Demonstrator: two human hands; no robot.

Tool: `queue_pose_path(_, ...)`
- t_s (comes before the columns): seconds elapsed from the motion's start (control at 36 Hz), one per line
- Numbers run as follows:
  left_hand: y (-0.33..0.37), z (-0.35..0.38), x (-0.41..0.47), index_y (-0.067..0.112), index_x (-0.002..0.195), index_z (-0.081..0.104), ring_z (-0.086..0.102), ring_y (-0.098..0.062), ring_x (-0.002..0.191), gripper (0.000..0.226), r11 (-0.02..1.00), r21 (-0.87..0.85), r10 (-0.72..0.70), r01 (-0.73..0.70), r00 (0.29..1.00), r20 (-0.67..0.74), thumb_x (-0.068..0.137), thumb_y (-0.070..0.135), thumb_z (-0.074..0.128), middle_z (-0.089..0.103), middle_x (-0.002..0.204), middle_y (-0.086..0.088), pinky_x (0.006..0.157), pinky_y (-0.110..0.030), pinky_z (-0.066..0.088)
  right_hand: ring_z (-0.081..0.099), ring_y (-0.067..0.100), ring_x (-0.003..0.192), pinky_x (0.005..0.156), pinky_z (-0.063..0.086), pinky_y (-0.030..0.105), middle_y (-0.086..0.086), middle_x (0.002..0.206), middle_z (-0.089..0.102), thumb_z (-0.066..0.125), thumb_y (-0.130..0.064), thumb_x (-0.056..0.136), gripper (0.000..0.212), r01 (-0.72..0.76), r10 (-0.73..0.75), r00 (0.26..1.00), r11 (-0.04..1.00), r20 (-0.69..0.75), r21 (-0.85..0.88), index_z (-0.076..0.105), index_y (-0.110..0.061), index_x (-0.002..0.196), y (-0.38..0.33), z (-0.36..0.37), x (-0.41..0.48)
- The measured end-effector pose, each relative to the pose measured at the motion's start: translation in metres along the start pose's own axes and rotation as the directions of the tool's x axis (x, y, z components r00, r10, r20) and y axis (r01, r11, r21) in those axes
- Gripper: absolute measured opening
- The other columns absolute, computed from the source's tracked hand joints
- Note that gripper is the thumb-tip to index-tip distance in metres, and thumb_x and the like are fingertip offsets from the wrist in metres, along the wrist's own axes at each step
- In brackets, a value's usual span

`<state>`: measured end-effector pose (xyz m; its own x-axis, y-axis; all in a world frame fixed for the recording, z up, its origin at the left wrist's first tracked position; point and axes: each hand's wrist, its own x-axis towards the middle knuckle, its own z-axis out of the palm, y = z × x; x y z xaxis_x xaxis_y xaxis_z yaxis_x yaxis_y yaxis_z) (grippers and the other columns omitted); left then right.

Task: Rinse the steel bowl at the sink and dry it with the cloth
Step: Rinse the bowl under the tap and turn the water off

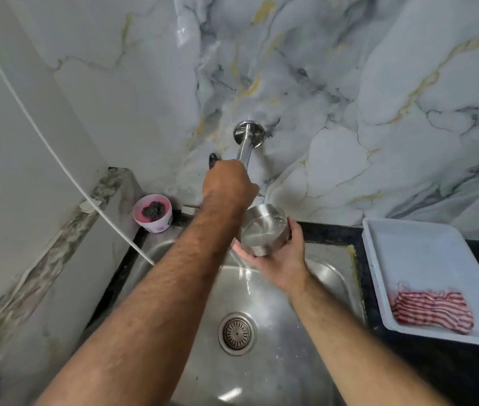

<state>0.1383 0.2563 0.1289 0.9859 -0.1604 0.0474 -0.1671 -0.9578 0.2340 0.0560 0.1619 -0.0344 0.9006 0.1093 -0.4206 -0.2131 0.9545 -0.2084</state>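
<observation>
Head | tray (378,253): striped cloth (433,311) | pink cup (152,212): dark scrubber (153,208)

No text, label, brand, number or sign can be read anywhere here; the dark marks on the pink tub's (152,212) side are too blurred to make out.

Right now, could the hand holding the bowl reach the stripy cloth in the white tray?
Probably yes. The right hand is on the same side as the red-and-white striped cloth in the white tray, with nothing between, but it is busy holding the steel bowl.
</observation>
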Motion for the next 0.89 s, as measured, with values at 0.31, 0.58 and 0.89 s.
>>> queue_pose_path(0.31, -0.018, -0.005, 0.007, 0.003, 0.108, 0.070, 0.076, -0.023, 0.084, 0.028, 0.968, -0.251, 0.045, 0.004, 0.981, 0.190, 0.094, 0.027, 0.067, 0.076, 0.089, -0.006, 0.072, -0.033, 0.064, 0.067, 0.049, 0.133, 0.112, 0.049, 0.066, 0.026, 0.145, 0.071, 0.061, -0.054, 0.098, 0.066, -0.072, 0.049, 0.979, 0.991, 0.199, 0.112, 0.074, -0.003, 0.137, 0.030, 0.005, 0.042)
queue_pose_path(0.58, -0.029, -0.005, 0.016, 0.007, 0.092, 0.071, 0.081, -0.019, 0.064, 0.026, 0.931, -0.362, 0.068, 0.038, 0.958, 0.277, 0.094, 0.031, 0.077, 0.081, 0.084, -0.008, 0.069, -0.036, 0.069, 0.078, 0.059, 0.097, 0.081, 0.070, 0.053, 0.041, 0.109, 0.078, 0.053, -0.053, 0.097, 0.075, -0.165, 0.068, 0.954, 0.933, 0.292, 0.319, 0.080, 0.017, 0.106, 0.054, 0.017, 0.055)
queue_pose_path(0.89, -0.053, 0.000, 0.032, 0.015, 0.117, 0.071, 0.075, -0.014, 0.083, 0.073, 0.874, -0.485, 0.112, 0.037, 0.955, 0.275, 0.063, 0.057, 0.096, 0.074, 0.108, 0.000, 0.072, -0.033, 0.067, 0.071, 0.048, 0.118, 0.076, 0.063, 0.040, 0.025, 0.146, 0.068, 0.055, -0.076, 0.092, 0.090, -0.043, 0.043, 0.999, 0.999, 0.032, -0.007, 0.062, -0.009, 0.152, 0.048, 0.025, 0.055)
